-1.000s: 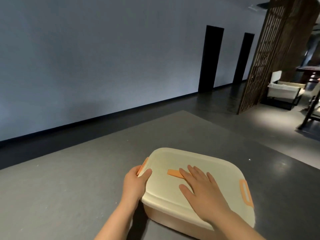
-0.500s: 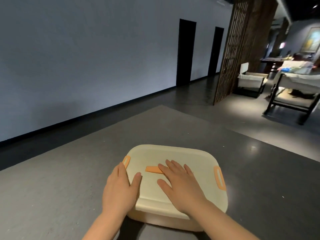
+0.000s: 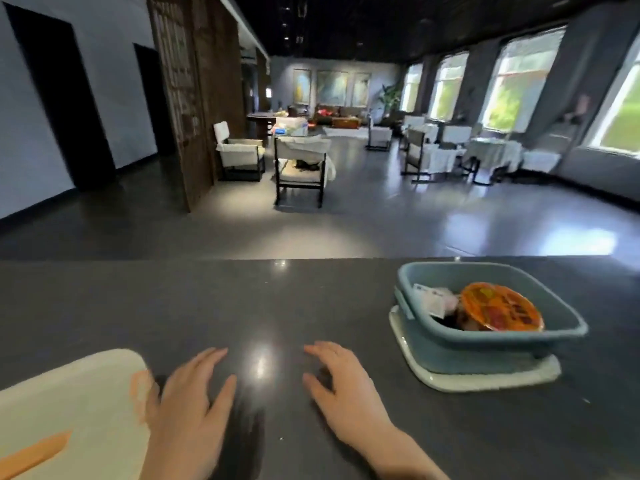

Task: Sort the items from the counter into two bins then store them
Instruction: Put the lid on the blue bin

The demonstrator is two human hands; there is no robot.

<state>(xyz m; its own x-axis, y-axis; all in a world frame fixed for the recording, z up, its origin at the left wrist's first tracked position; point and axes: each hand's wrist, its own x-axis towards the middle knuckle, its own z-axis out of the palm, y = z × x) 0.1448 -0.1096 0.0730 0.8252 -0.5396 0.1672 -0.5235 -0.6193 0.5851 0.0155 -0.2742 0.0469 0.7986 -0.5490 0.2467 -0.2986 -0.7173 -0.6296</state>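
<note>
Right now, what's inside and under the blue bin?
Inside the blue bin: a round orange-lidded cup and a white packet. Anything beneath them is hidden. Under the bin lies a pale lid on the counter.

The room is lit mostly by daylight from the big windows (image 3: 512, 88) on the far right. The ceiling is dark. A bright round spot of glare is seen on the dark counter (image 3: 242, 306), between the two hands. Shiny patches are seen on the floor far away. The whole picture is blurred, and the left hand (image 3: 188, 410) and the cream bin (image 3: 69, 410) at the near left are smeared most. Straight lines are bent near the edges.
</note>
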